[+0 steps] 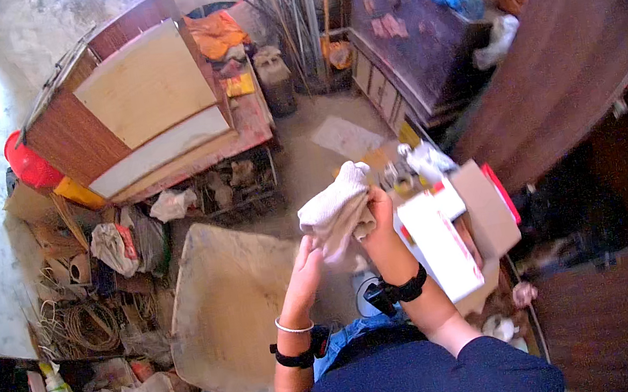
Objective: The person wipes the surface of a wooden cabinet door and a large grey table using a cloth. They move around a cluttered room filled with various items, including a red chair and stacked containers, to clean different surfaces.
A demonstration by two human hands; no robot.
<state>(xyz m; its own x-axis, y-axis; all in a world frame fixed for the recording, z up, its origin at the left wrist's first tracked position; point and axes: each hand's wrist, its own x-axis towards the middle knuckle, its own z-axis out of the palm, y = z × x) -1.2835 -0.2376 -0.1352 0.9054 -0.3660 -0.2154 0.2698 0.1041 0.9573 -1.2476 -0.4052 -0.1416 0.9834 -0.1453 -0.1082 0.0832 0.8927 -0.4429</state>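
Note:
A bunched piece of off-white ribbed knit cloth (335, 205) is held up in front of me, above the floor. My right hand (379, 213) grips its right side, with the fingers partly hidden by the folds. At its lower left edge, my left hand (307, 258) pinches the fabric, the thumb showing and the other fingers mostly covered. Whether the cloth is a work glove cannot be told from its folds. Black straps with small devices circle both of my forearms.
A tan board-like wheelbarrow tray or tabletop (233, 305) stands at my left. Close on the right is an open cardboard box (490, 212) with a white carton (440, 244). Ahead are a wooden cabinet (145, 87), a dark chest (405, 30) and leaning rods (312, 20).

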